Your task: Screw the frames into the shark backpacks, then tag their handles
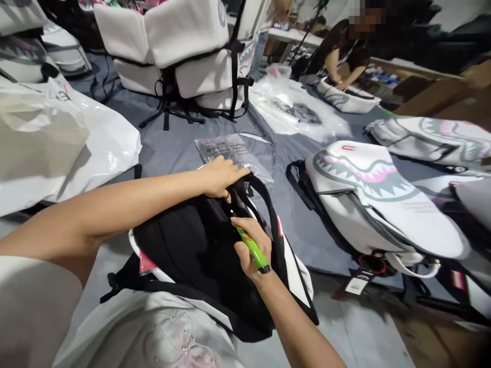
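A black-backed backpack (184, 240) with white sides lies across my lap and the table's edge, its straps and back panel facing up. My left hand (222, 176) grips its top edge near the black handle loop, fingers over the fabric and thumb below. Wrapped in my right hand (256, 245) is a green pen-shaped tool (251, 248) with a black rear end and a small printed label. Its front end points toward the fabric just below my left hand; the tip is too small to make out. A red tag (146, 263) shows at the backpack's left side.
White backpacks with a shark-mouth print (368, 179) lie to the right. Stacked white bags (184, 36) stand at the back, and a large white plastic bag (69, 138) is at left. Clear packets (233, 153) lie ahead. Another person (345, 61) handles a bag at far right.
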{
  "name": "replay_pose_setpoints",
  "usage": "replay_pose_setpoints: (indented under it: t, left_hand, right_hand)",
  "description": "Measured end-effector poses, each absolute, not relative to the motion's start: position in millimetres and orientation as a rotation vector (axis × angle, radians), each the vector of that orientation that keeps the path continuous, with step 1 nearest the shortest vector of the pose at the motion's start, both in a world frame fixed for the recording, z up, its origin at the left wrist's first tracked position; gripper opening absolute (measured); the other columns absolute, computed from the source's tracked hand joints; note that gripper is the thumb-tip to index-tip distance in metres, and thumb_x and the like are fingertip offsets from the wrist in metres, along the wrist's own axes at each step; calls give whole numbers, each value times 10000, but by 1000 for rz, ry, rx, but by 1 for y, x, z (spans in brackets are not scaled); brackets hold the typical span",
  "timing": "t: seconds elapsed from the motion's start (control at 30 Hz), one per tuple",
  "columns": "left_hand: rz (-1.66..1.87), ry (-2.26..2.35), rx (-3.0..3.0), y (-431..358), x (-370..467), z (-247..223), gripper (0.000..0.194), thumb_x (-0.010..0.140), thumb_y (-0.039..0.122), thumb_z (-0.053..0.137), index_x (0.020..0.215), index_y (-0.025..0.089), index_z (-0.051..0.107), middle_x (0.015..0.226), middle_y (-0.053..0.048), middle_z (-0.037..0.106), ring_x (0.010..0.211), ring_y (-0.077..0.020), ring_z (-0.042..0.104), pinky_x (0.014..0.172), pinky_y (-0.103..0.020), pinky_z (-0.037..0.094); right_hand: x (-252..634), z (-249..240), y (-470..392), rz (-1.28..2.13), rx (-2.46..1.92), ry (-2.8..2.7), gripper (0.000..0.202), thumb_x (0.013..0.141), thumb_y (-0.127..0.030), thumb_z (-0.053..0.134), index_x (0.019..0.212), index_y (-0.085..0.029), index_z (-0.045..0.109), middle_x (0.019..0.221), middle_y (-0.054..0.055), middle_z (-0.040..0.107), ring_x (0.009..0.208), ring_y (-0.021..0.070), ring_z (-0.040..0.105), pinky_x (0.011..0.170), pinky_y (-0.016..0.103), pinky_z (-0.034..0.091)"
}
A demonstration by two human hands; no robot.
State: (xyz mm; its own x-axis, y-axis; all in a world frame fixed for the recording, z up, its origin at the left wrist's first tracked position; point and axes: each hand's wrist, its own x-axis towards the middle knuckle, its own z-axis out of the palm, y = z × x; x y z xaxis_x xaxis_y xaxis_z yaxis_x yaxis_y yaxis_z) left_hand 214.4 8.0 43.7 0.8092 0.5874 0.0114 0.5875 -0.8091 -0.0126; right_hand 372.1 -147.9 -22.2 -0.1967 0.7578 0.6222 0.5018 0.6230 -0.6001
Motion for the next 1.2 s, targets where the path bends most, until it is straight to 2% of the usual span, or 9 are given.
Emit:
replay_pose_setpoints:
  t: [0.17,0.27,0.33,0.47,0.6,0.73,0.93,1.13,1.2]
  left_hand:
    - [-93,-852,-2846,-15,214,45,1207,712,592,761,1582,123,69,1463,-232,471,1316,-391,437,1086,-523,291]
    - [-20,-834,-2778,-28,216,50,1323,618,553,848,1589,168,34,1578,-260,296,1434,-442,276,1127,-659,175]
    - [57,-875,-2745,-28,222,48,1334,601,485,882,1591,189,37,1592,-257,270,1420,-447,299,1108,-665,224]
    - [101,-914,-2748,-19,232,39,1169,732,423,804,1593,163,58,1522,-229,399,1263,-388,482,1016,-522,392]
    - [126,-931,-2747,-16,235,40,988,837,358,690,1592,168,83,1497,-190,440,1250,-355,486,984,-474,397]
    - [170,-980,-2763,-11,237,40,993,827,354,690,1591,168,84,1511,-175,426,1260,-336,476,976,-440,399]
    - [141,-1125,-2690,-7,239,36,1071,799,497,729,1585,117,108,1565,-194,343,1404,-381,319,1114,-532,275]
    - [162,-1084,-2701,-6,239,35,832,826,478,708,1487,114,358,1480,-171,458,1218,-328,494,944,-430,411]
    - [163,-1075,-2690,-5,239,34,755,833,476,698,1438,118,422,1450,-167,487,1180,-322,512,931,-434,411]
  right_hand:
    - [391,-24,-141,671,-1214,-1593,311,961,-387,507,1231,-235,532,950,51,757,900,222,726,814,376,560]
    - [396,-23,-130,845,-1290,-1469,227,935,-396,564,1089,-231,541,862,26,755,750,192,721,717,328,562]
    - [399,-21,-121,912,-1344,-1493,205,907,-411,600,970,-216,595,816,22,747,650,171,693,641,297,547]
    - [408,-12,-111,867,-1421,-1559,200,861,-377,663,954,-203,694,862,37,766,699,178,710,643,279,552]
    - [418,5,-115,938,-1380,-1752,279,871,-356,682,1111,-217,722,1062,59,773,939,213,736,861,325,574]
    - [425,15,-109,1019,-1423,-1779,284,897,-400,647,1113,-241,739,1099,54,769,1018,249,727,948,386,561]
    - [455,3,-71,942,-1473,-1088,311,848,-498,678,1016,-238,712,911,50,776,824,225,751,713,323,598]
    - [491,-2,-45,1450,-1462,-908,424,741,-564,751,940,-199,670,895,69,760,694,208,741,574,296,577]
    - [497,4,-41,1503,-1454,-858,416,766,-611,707,802,-204,626,707,28,718,491,142,647,439,242,484]
